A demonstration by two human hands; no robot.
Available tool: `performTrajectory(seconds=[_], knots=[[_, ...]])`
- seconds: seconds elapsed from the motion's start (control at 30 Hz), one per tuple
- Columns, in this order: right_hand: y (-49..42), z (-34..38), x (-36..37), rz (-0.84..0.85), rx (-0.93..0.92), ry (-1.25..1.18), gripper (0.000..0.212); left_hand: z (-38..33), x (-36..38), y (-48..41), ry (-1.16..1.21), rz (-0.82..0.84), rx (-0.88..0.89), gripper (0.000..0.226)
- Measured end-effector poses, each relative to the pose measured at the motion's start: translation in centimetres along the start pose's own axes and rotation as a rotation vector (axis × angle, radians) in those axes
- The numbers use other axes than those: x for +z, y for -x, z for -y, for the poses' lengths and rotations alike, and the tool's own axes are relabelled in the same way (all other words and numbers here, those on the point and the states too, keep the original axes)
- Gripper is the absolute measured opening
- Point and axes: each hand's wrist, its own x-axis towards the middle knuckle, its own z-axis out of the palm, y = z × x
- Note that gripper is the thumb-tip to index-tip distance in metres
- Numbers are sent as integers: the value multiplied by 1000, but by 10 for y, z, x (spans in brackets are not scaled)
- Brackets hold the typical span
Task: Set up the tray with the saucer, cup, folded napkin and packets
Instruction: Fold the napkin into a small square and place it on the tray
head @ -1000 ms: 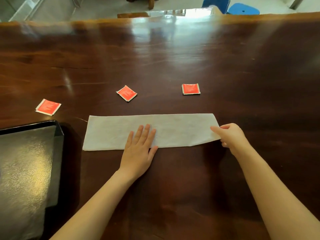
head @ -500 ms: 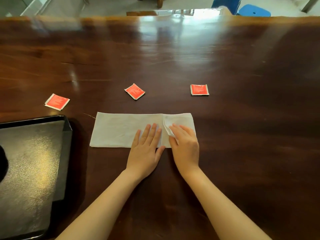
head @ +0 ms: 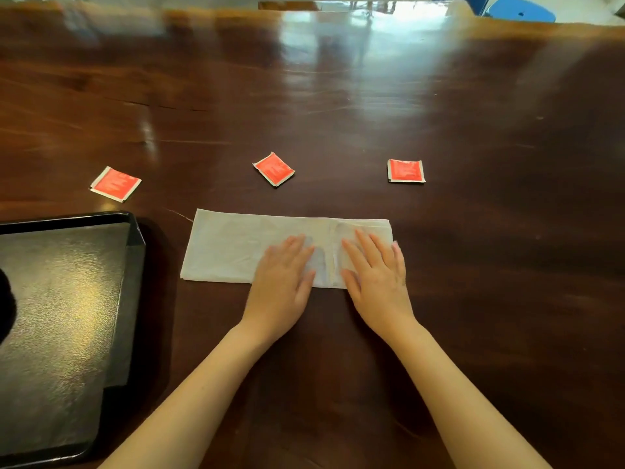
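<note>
Pressing flat on the white napkin (head: pixel 250 252), both hands lie palm-down with fingers spread and pinch nothing. The left hand (head: pixel 282 280) rests near the napkin's middle; the right hand (head: pixel 375 275) covers its right end, where a folded-over flap lies doubled on the layer beneath. A second ago the napkin stretched out as one long strip and the right hand pinched its far right corner; half a second ago that hand was carrying the corner over toward the left hand, the flap curled up. Now the flap is laid down, the napkin is shorter, and the right hand has flattened onto it, while the left hand has kept its place on the paper.

Beyond the napkin, three red packets lie well apart from each other and from it: one (head: pixel 115 183) beyond its left end, one (head: pixel 274 169) beyond its middle, one (head: pixel 406 170) beyond its right end. None has shifted on the table. Left of the napkin, near but apart from it, sits the black tray (head: pixel 67 299), with a dark rounded shape at its left edge cut off by the frame and too little seen to name.

All rest on a dark, glossy wooden table (head: pixel 473 265) that mirrors bright window light along its far part. Past the far edge a blue plastic stool (head: pixel 522 10) shows over a pale floor.
</note>
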Motion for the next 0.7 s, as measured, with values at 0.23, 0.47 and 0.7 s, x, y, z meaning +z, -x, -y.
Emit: performTrajectory(seconds=[0.23, 0.47, 0.7], knots=[[-3, -4, 1, 193, -11, 149, 57, 54, -63, -4, -61, -204, -794, 67], [-2, -4, 4, 194, -9, 178, 56, 67, -80, -13, 167, -168, -952, 67], [-2, -3, 4, 186, 1, 162, 57, 33, -93, -9, 194, -366, -726, 19]])
